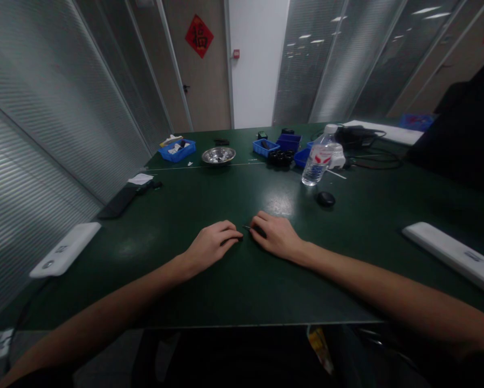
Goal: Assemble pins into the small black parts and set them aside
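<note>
My left hand (213, 242) rests low over the dark green table (177, 302). Its thumb and fingers close towards a pinch, and a tiny dark thing may be at the tips; I cannot make it out. My right hand (280, 236) lies just to the right, fingers curled, the two hands a small gap apart. From its fingertips a thin, pointed, shiny piece (246, 227) sticks out towards the left hand. Most of that piece is hidden behind the fingers.
Farther back stand a shiny metal bowl (219, 156) with small items, blue trays (178, 151) and a clear water bottle (318, 156). A black mouse (326, 199) lies nearer. White devices (66, 249) flank both sides; a cable and black adapter (357, 136) sit at the back right.
</note>
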`<state>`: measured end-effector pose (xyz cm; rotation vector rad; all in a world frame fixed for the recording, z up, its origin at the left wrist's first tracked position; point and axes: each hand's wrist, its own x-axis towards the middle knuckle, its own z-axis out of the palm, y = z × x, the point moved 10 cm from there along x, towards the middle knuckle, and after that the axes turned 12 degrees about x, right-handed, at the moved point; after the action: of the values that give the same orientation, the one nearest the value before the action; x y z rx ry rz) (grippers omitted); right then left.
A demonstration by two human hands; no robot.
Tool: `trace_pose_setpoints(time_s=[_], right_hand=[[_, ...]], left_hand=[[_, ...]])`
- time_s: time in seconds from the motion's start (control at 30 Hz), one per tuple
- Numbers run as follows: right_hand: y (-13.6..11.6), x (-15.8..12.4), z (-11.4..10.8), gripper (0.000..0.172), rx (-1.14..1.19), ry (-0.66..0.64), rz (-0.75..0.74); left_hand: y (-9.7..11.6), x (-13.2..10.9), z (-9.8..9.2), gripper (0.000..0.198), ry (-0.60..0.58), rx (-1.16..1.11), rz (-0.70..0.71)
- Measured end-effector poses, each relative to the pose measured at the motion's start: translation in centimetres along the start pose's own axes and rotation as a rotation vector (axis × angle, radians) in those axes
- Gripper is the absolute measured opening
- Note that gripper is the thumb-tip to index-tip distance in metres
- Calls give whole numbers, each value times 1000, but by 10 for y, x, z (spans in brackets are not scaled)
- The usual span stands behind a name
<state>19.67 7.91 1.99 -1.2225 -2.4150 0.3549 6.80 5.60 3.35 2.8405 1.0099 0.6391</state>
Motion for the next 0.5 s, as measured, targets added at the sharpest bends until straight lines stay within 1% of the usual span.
trace_pose_setpoints(time_s=[0.2, 0.5], right_hand=[[1, -1, 0, 19, -1, 3, 1], [3, 0, 1, 18, 8, -9, 6]], left_hand=[[-3, 0, -3, 25, 42, -63, 1], [-14, 1, -5, 23, 75, -127, -76]])
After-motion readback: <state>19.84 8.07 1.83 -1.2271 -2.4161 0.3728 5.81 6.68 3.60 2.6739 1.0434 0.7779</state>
